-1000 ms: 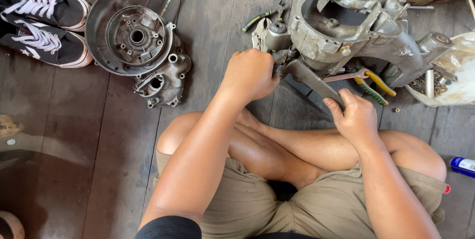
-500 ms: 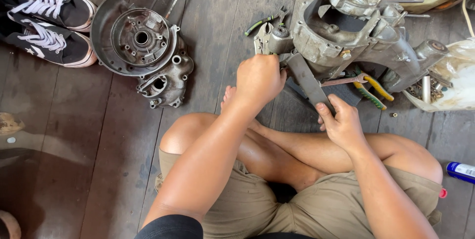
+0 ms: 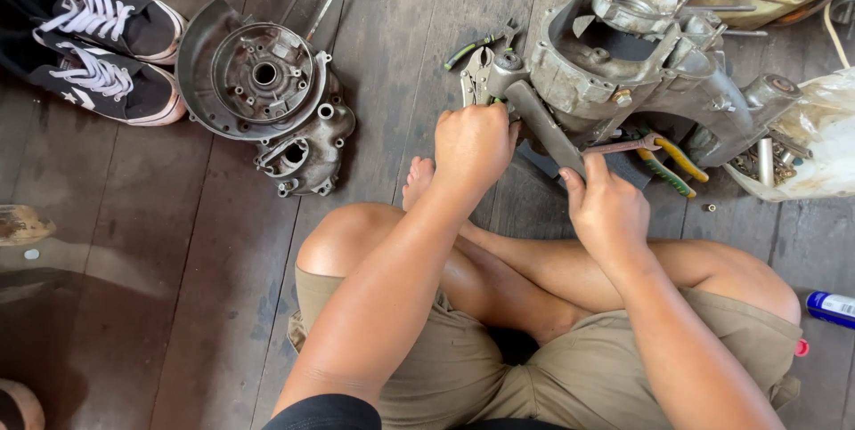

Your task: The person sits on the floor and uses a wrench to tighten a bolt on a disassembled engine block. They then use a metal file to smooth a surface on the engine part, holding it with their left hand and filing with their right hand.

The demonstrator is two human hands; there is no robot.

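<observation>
A grey metal engine casing (image 3: 641, 74) lies on the wooden floor in front of my crossed legs. My left hand (image 3: 472, 141) is closed in a fist against the casing's near left end, and whatever it grips is hidden. A flat grey metal bar (image 3: 543, 127) slants from the casing toward me. My right hand (image 3: 606, 207) pinches the bar's near end. Yellow and green handled pliers (image 3: 668, 163) lie just right of that hand.
A round engine cover with a smaller housing (image 3: 267, 101) lies at the left, beyond it a pair of black sneakers (image 3: 89, 38). Green handled pliers (image 3: 472, 49) rest by the casing. A plastic bag of parts (image 3: 802, 154) and a blue tube (image 3: 833, 305) sit right.
My right hand has moved a little left and up along the bar and now grips its near end. My left fist has stayed at the casing's left end.
</observation>
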